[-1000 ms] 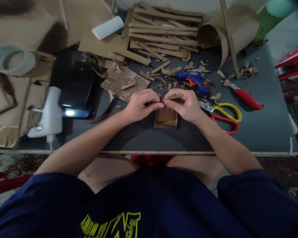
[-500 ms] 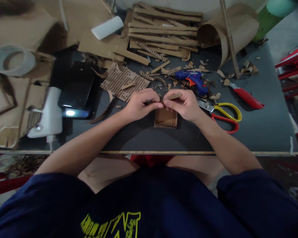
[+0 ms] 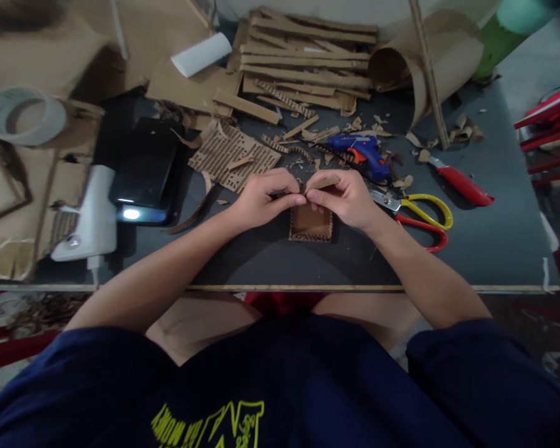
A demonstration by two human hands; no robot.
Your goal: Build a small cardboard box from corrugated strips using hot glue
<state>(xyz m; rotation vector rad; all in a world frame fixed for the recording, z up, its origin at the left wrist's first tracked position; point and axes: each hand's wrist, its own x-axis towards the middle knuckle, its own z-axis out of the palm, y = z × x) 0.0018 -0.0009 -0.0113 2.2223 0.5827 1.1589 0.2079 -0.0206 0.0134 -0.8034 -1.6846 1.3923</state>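
Over the far end of a small, shallow cardboard tray point(image 3: 310, 236), both of my hands meet with their fingertips nearly touching. My right hand point(image 3: 340, 196) pinches a narrow cardboard strip point(image 3: 325, 182), which lies across its fingers. The thumb and curled fingers of my left hand point(image 3: 270, 194) close on the strip's other end, where a bit of corrugated edge shows between the hands. My fingers hide most of that end. Corrugated walls edge the tray, which rests on the dark tabletop.
Right of my hands are a blue glue gun point(image 3: 361, 152), scissors point(image 3: 422, 211) and a red-handled knife point(image 3: 464, 185). Cardboard strips point(image 3: 308, 59) are piled behind, with a peeled corrugated sheet point(image 3: 236, 152) nearer. A tape roll point(image 3: 23, 118) and black device point(image 3: 144, 165) are on the left.
My hands keep nearly the same pinch on the strip above the tray. The whole view has shifted very slightly; nothing else has visibly moved.
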